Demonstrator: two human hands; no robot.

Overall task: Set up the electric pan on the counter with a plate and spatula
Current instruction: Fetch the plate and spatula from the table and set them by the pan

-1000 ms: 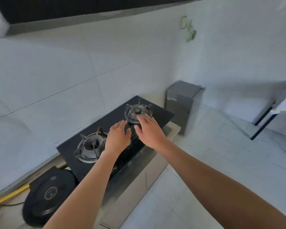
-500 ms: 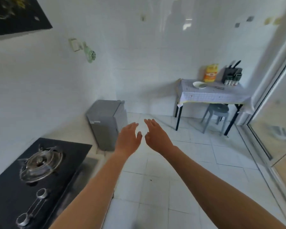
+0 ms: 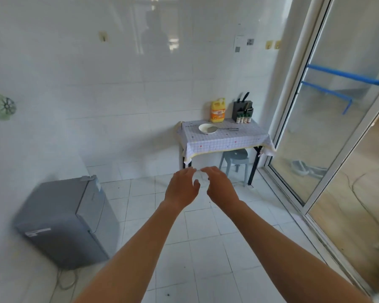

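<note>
White-tiled walls and floor fill the view, with a grey mini fridge (image 3: 64, 221) at near left. At far right, a cloth-covered table (image 3: 224, 136) carries a white plate (image 3: 207, 128) with a spatula (image 3: 224, 129) resting on it. No electric pan is seen. The plate could be dropped on the hard tiles if it is carried carelessly, the spatula sliding off. The left hand (image 3: 181, 189) and right hand (image 3: 222, 188) are held forward, fingers loosely curled, nothing grasped.
</note>
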